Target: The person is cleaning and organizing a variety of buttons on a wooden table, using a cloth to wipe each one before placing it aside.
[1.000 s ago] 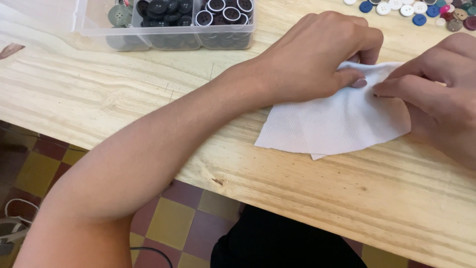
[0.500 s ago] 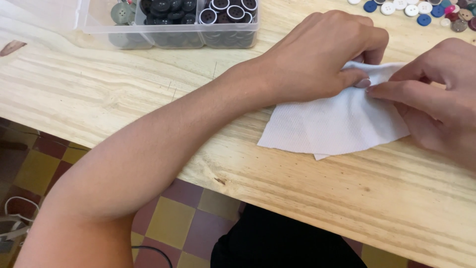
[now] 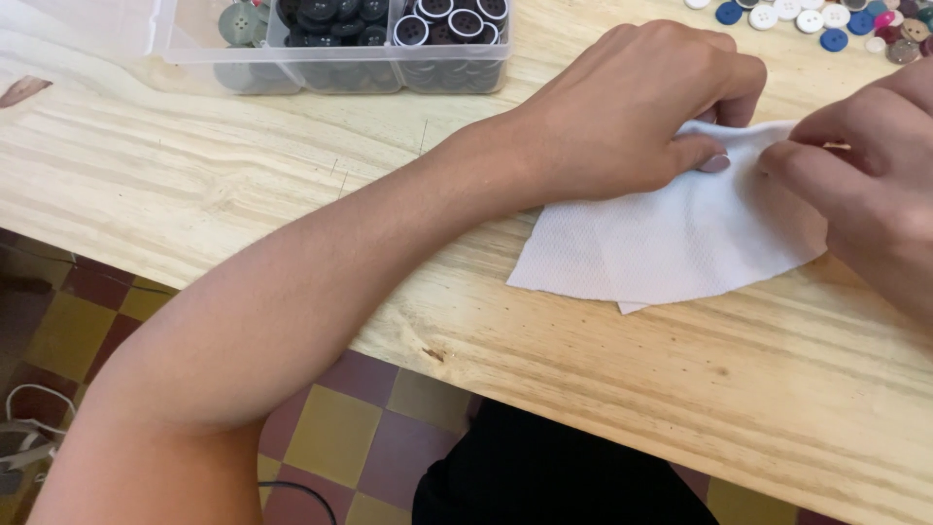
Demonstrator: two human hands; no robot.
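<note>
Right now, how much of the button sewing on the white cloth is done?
Done: no sewn button shows on the white cloth. In hand: the left hand pins its top edge and the right hand pinches it in a closed grip. Left: the loose buttons lie unused on the table.

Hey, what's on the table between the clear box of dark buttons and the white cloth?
In the head view, only bare wooden table lies between the clear box and the white cloth; the left hand rests at the cloth's top edge.

A clear plastic box [image 3: 330,58] stands at the table's far edge, upper left. It is rectangular, with compartments of dark and grey-green buttons [image 3: 340,17].
</note>
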